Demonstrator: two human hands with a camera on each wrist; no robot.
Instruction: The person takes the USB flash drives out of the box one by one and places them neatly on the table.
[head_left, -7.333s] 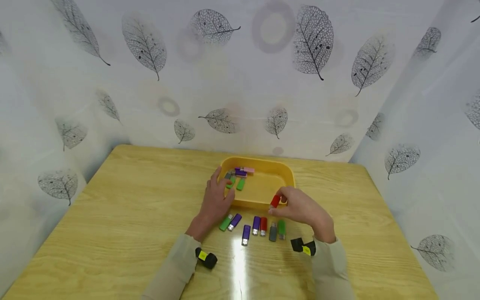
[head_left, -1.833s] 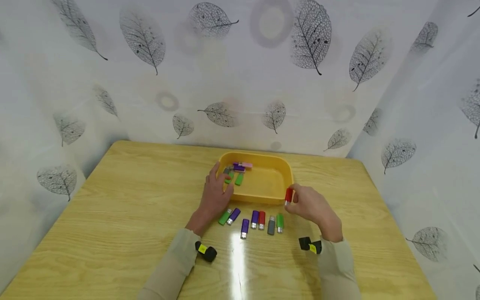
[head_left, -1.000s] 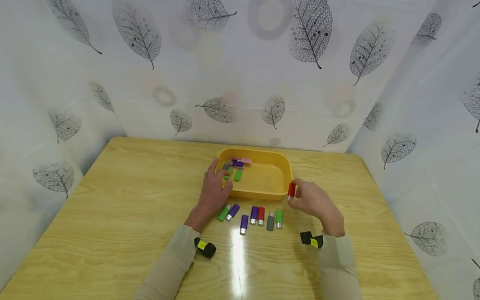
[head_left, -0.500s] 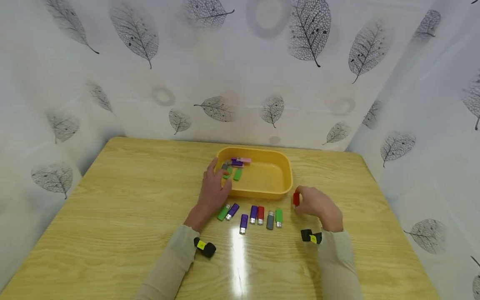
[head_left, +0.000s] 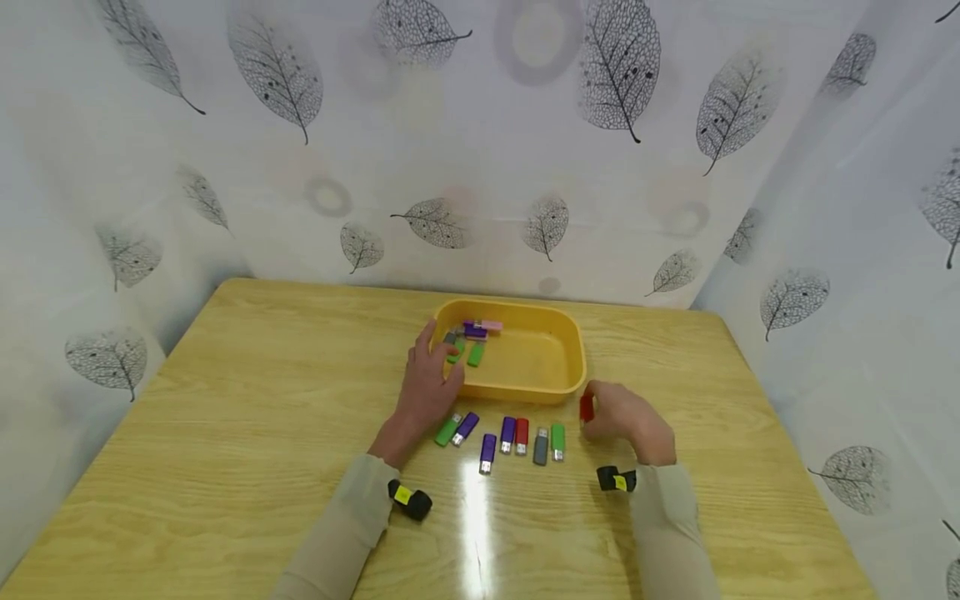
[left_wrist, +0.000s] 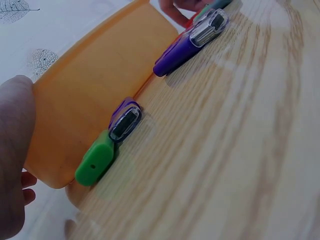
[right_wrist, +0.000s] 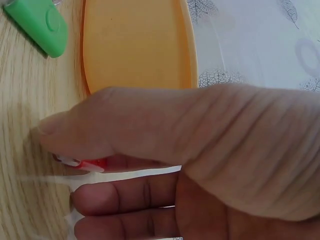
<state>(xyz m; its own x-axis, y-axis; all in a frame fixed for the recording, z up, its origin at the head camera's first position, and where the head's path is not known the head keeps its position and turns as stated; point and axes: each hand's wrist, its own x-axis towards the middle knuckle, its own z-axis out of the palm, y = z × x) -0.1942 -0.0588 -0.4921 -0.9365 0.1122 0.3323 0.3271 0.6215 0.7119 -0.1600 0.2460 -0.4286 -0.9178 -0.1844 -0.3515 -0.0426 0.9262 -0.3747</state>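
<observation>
Right hand (head_left: 626,417) grip pinches a red USB stick (head_left: 586,407); left hand (head_left: 427,385) rests spread on the yellow tray (head_left: 573,367).

Glossy wood-grain table (head_left: 225,433), plastic tray (head_left: 570,367)

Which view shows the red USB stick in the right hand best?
Head view: the red USB stick shows clear of the right hand, beside the yellow tray. The right wrist view shows only a red sliver under the thumb. The left wrist view barely shows it.

Yellow tray (head_left: 525,390) and drive row (head_left: 517,437) block leftward; table (head_left: 750,433) rightward bare.
</observation>
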